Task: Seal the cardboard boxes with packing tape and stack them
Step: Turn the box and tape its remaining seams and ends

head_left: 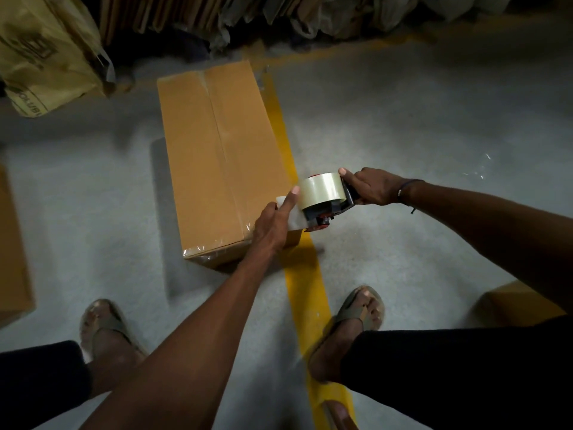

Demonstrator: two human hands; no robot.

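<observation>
Cardboard box (220, 162), taped seam, no legible label; tape dispenser (325, 197) beside.

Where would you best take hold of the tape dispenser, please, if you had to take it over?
Probably by the handle at the rear of the tape dispenser, coming from the right, as the right hand grips it now. The clear roll fills its top and the cutter end faces the cardboard box, where the left hand holds the loose tape end.
</observation>
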